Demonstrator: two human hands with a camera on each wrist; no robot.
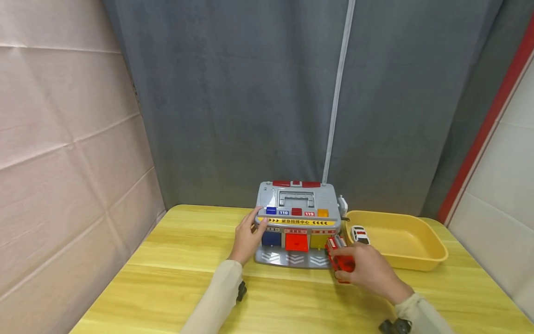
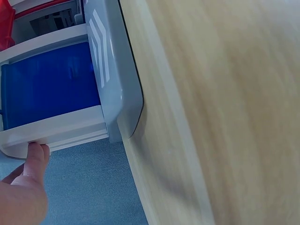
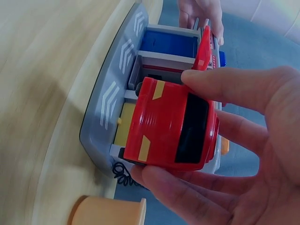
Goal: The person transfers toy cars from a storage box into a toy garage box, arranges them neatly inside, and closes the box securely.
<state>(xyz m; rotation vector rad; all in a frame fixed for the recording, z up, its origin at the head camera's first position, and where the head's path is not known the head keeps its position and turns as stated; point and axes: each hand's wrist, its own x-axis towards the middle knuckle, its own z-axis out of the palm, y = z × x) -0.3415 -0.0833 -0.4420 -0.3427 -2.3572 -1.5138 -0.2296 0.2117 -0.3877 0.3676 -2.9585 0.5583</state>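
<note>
A grey toy rescue station [image 1: 298, 197] stands on the wooden table, with a blue door [image 2: 51, 84], a red door [image 3: 204, 49] and a yellow door [image 3: 124, 124] along its front. The red middle door is swung up, showing the bay behind it. My right hand [image 1: 369, 269] grips a red toy fire truck [image 3: 164, 124] between thumb and fingers, in front of the yellow door. At the station's left front corner, my left hand [image 1: 247, 236] rests with fairly straight fingers; its fingertips touch the side wall in the left wrist view.
To the right of the station is a yellow plastic bin [image 1: 410, 262], with a white toy car [image 1: 359, 234] at its left end. A coiled black cord [image 3: 123, 174] hangs at the station's right side. A grey curtain [image 1: 250, 102] closes off the back.
</note>
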